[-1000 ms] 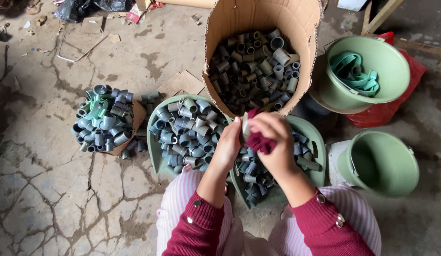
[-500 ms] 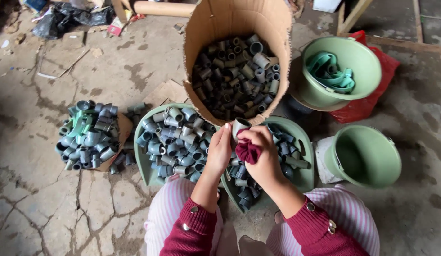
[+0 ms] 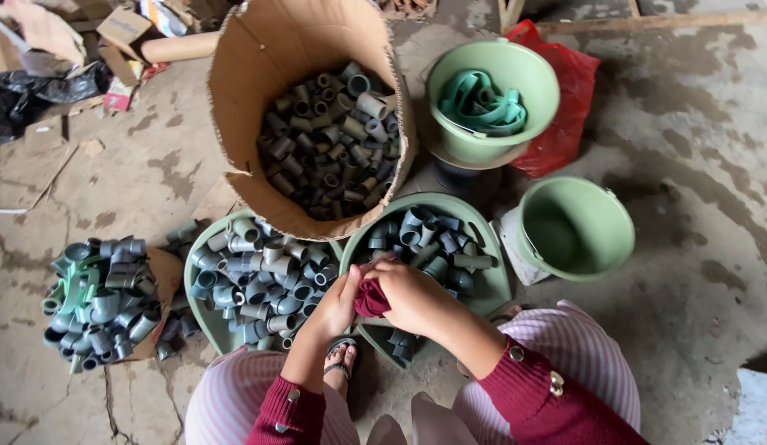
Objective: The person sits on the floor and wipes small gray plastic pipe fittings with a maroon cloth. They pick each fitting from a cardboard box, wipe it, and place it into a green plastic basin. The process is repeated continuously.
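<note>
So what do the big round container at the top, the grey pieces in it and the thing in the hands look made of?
The container looks like brown corrugated cardboard: matt, with torn, ragged edges. The grey pieces seem to be moulded plastic pipe fittings, smooth with a dull sheen. The dark red thing between the left hand and right hand looks like soft, crumpled cloth.

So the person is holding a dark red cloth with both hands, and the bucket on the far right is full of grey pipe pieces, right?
Not quite. The head view shows both hands, left hand and right hand, on the dark red cloth, but the green bucket on the far right looks empty. The grey pipe pieces sit in the cardboard box and the green basins.
</note>
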